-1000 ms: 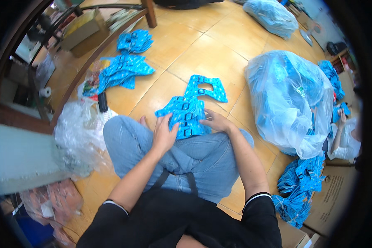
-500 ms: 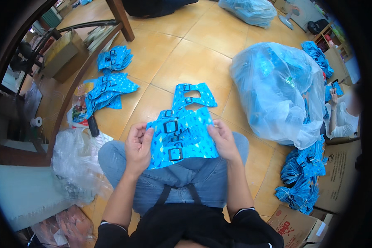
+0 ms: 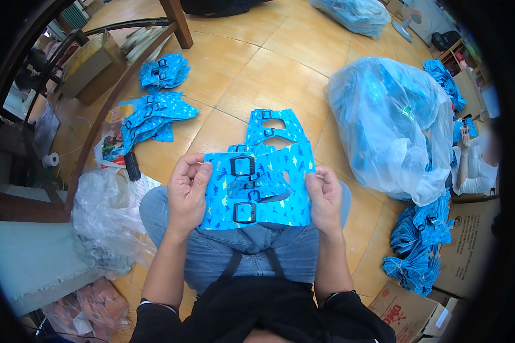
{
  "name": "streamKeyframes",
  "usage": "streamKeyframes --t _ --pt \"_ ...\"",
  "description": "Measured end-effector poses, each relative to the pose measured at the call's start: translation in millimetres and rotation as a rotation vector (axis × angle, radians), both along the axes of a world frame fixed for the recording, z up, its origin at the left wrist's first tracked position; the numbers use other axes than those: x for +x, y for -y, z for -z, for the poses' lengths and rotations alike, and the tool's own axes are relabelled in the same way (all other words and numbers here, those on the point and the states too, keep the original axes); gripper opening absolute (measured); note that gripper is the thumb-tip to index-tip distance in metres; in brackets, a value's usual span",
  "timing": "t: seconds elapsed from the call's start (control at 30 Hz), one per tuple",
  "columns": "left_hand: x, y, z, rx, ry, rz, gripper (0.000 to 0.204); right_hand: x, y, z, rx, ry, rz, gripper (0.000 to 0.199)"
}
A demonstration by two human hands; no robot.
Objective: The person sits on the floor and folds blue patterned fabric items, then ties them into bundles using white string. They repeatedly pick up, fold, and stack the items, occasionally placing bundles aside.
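Blue fabric piece (image 3: pixel 269 194) (two black buckles (image 3: pixel 242 166)), left hand (image 3: pixel 187 191), right hand (image 3: pixel 324 197) gripping

The scene is lit evenly and brightly by soft, daylight-like light; its source cannot be made out. A pale sheen is carried by the tiled floor (image 3: pixel 280 51) towards its far edge, and white glare is thrown off the folds of the large clear plastic bag (image 3: pixel 389 126) at the right. Only faint, soft shadows are cast. The centre is rendered sharply: the buckles on the blue patterned fabric piece (image 3: pixel 263 191) are crisply defined. Straight tile joints are bent towards the rim by the fisheye lens, the corners are swallowed by a black vignette, and detail is smeared near the edges.
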State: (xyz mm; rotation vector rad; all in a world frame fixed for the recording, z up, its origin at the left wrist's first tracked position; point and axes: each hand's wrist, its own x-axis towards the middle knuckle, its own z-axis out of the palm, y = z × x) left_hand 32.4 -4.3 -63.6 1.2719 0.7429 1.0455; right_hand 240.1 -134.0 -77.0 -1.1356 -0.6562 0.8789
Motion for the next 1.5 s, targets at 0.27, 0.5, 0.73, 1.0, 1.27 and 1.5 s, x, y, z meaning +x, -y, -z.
streamKeyframes --t 0.27,0.5,0.73,1.0,1.27,1.5 --pt "-2.9 -0.1 -12.2 0.047 -0.055 -0.024 0.016 -2.8 5.7 -7.9 -0.006 0.108 0.051 0.014" --pt "-13.0 1.2 -10.8 0.065 -0.138 0.074 0.014 -0.5 7.6 -17.5 -0.164 -0.092 -0.162 0.021" --pt "-9.5 10.2 -13.4 -0.298 -0.017 0.17 0.016 0.3 5.7 -12.1 -0.15 -0.06 -0.128 0.023" --pt "-15.2 14.4 1.0 -0.022 -0.136 0.128 0.015 -4.0 11.9 -6.8 -0.181 0.181 -0.052 0.017" --pt "-14.8 8.1 1.5 0.656 -0.359 0.043 0.02 8.4 12.4 -5.6 0.021 0.682 0.102 0.013" --pt "-14.4 7.4 -2.3 0.67 -0.382 0.029 0.022 4.5 13.1 -7.3 0.054 0.717 0.129 0.013"
